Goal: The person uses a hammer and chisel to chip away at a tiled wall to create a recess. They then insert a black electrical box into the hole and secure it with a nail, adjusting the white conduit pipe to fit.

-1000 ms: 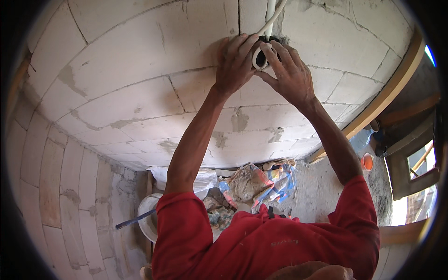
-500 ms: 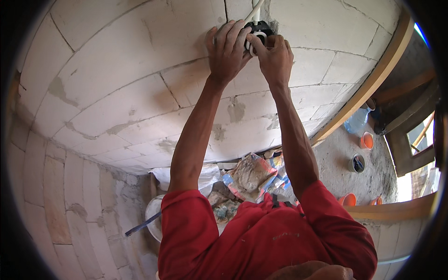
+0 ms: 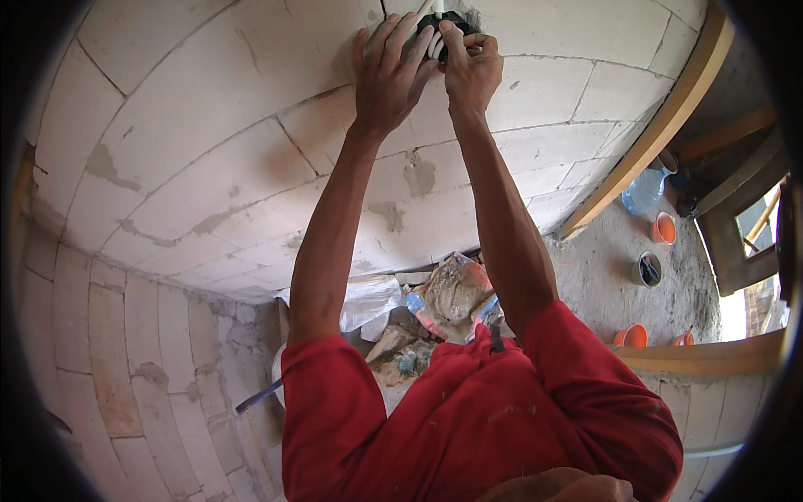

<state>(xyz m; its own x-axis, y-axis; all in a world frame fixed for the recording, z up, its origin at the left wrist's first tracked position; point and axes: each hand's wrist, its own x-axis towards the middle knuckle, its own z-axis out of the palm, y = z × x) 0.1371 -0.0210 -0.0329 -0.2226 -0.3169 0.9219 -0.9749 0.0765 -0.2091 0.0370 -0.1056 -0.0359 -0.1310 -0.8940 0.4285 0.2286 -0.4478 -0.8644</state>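
A black round electrical box (image 3: 457, 21) sits in a hole in the pale block wall, near the top of the view. White cable (image 3: 436, 43) loops inside its opening, and a length of it comes down from above. My left hand (image 3: 386, 84) lies against the wall at the box's left side, fingers stretched out, fingertips at the rim and the cable. My right hand (image 3: 473, 77) is closed at the right side, its thumb pressed on the cable loop and its fingers curled. The fingers partly hide the box's inside.
Crumpled sacks (image 3: 456, 293) and rubble lie at the wall's foot below my arms. Right, beyond a wooden frame (image 3: 644, 142), a blue water jug (image 3: 644, 191), orange buckets (image 3: 663, 227) and a grey bucket (image 3: 647, 269) stand on the rough floor. A dark bar (image 3: 258, 396) juts out at lower left.
Both hands and the box now appear higher and slightly further left as the view has shifted. My right thumb has moved up along the cable loop, and its fingers are curled more tightly.
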